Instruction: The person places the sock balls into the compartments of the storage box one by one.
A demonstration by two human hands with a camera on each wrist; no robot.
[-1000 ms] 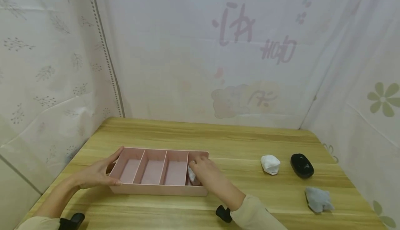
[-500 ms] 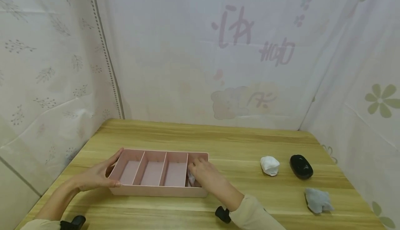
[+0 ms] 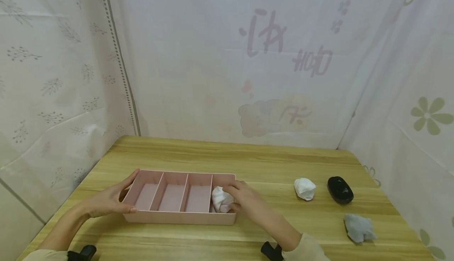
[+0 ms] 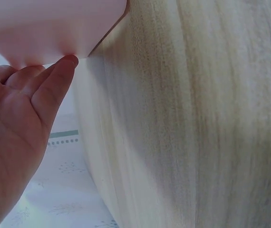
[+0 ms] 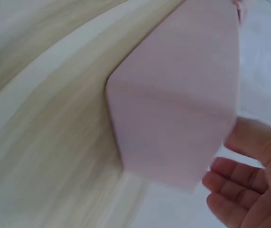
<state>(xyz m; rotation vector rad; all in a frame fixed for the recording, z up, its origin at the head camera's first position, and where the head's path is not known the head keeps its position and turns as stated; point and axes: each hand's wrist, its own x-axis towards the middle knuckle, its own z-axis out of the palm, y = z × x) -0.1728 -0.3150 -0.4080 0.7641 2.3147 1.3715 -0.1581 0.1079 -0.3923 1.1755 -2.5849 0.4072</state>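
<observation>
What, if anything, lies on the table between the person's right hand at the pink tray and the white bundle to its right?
Nothing visible does. The right hand rests at the pink tray, touching a white bundle in its rightmost compartment. Between it and the other white bundle there is only bare table.

white wad [image 3: 304, 188], black case [image 3: 340, 190], grey cloth [image 3: 359, 228] on table [image 3: 248, 162].

Left wrist view: left hand [image 4: 12, 137] at 8 o'clock, palm facing camera, fingers straight. Fingertips [image 4: 68, 61] touch the pink tray corner [image 4: 54, 28] at 11 o'clock. Wooden tabletop [image 4: 197, 123] fills 12 through 6 o'clock.
</observation>
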